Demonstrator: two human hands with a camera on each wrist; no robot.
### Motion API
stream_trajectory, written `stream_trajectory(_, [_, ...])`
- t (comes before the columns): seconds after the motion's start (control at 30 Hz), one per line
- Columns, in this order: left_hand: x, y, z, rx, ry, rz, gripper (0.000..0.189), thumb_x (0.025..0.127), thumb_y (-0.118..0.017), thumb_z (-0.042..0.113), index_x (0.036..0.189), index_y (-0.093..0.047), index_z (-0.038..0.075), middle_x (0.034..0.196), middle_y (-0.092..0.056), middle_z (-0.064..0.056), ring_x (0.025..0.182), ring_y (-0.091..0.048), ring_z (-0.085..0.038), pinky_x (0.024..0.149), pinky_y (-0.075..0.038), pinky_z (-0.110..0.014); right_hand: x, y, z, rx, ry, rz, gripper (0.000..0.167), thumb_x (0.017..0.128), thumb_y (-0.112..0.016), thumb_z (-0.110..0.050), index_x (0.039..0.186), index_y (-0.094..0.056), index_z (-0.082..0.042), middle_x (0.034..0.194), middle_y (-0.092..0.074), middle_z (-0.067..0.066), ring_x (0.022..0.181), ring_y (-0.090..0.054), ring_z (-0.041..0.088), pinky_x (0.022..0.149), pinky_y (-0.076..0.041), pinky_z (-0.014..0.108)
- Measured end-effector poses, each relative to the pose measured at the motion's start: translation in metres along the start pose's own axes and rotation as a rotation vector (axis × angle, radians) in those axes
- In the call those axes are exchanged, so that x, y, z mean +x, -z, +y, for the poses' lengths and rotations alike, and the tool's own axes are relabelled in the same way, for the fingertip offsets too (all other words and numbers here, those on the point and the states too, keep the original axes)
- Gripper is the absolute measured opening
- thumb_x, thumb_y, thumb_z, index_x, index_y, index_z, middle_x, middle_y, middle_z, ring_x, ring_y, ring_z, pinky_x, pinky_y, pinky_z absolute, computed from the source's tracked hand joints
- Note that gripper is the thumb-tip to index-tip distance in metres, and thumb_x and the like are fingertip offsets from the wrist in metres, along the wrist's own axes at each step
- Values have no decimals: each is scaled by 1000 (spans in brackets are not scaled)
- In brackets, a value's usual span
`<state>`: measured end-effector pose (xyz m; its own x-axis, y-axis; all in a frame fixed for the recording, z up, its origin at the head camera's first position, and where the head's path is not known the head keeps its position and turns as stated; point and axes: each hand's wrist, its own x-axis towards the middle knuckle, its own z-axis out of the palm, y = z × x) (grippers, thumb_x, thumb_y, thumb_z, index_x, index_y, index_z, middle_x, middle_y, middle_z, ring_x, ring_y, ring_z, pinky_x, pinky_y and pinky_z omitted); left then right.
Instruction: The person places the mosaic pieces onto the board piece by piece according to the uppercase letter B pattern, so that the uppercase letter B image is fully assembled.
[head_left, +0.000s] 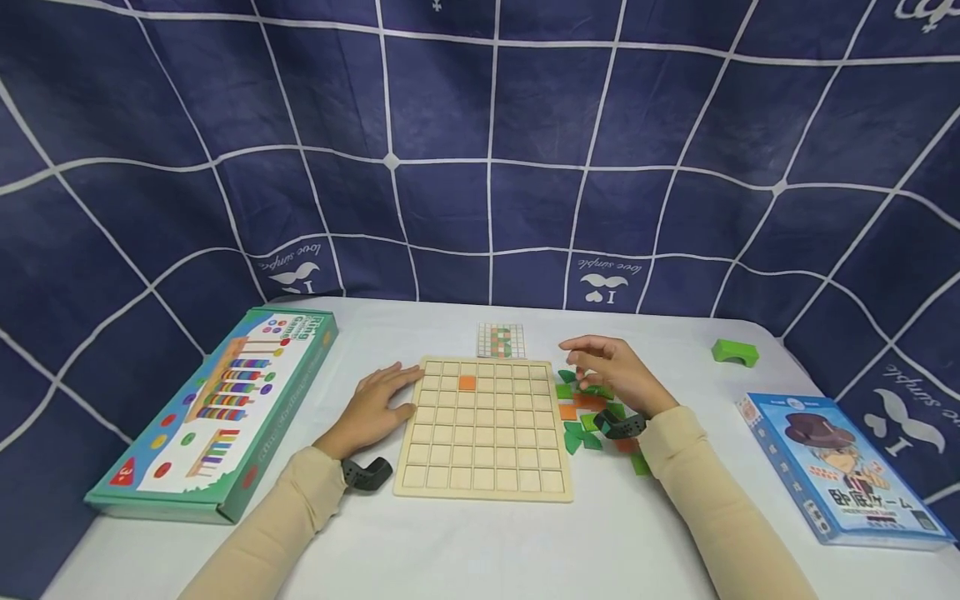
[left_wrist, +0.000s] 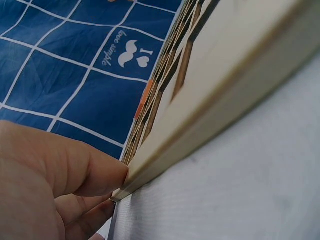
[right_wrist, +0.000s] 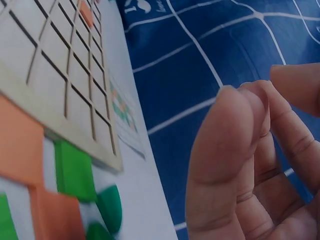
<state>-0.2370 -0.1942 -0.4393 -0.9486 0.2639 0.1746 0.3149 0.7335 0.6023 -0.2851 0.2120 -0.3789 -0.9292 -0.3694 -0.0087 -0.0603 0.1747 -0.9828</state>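
Note:
A wooden grid board lies flat on the table, with one orange square tile in a cell of its second row. My left hand rests at the board's left edge; in the left wrist view its thumb touches the rim. Over the loose pieces to the right of the board hovers my right hand, fingers loosely bent, with nothing seen between them. Beneath and beside it lie several orange squares, green squares and dark green rounded pieces, partly covered by the hand and wrist.
A pattern card with a coloured grid picture lies just behind the board. At the left is a large ring game box. A blue game box and a green arch block are on the right. A dark blue checked cloth hangs behind.

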Motion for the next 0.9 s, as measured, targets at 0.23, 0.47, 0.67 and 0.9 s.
stream_trajectory(0.23, [0, 1, 1, 9, -8, 5, 58, 99, -64, 11, 155, -56, 0, 163, -52, -19, 160, -31, -45, 132, -13, -64, -10, 30, 7, 1, 16, 80, 25, 110, -61, -11, 132, -73, -6, 107, -68, 7, 78, -63, 12, 75, -62, 24])
stream_trajectory(0.47, [-2, 3, 2, 19, -11, 3, 57, 99, -63, 11, 155, -57, 0, 163, -52, -19, 159, -32, -45, 131, -15, -64, -15, 56, 22, 34, -31, 107, 25, 110, -62, -13, 133, -72, -7, 108, -70, 5, 78, -65, 11, 75, -63, 23])
stream_trajectory(0.67, [-3, 4, 2, 14, -11, 5, 57, 100, -64, 12, 155, -57, 0, 162, -52, -19, 159, -32, -45, 131, -16, -65, -15, 70, 36, -10, -95, 88, 39, 109, -64, -15, 142, -63, 7, 101, -71, -1, 78, -65, 8, 71, -62, 21])
stream_trajectory(0.9, [-2, 2, 1, 2, -21, 7, 57, 99, -64, 11, 154, -57, 0, 162, -53, -20, 159, -32, -46, 130, -15, -66, -15, 76, 47, -59, -180, 73, 49, 108, -65, -10, 148, -51, 15, 92, -69, -4, 76, -61, 6, 67, -58, 17])
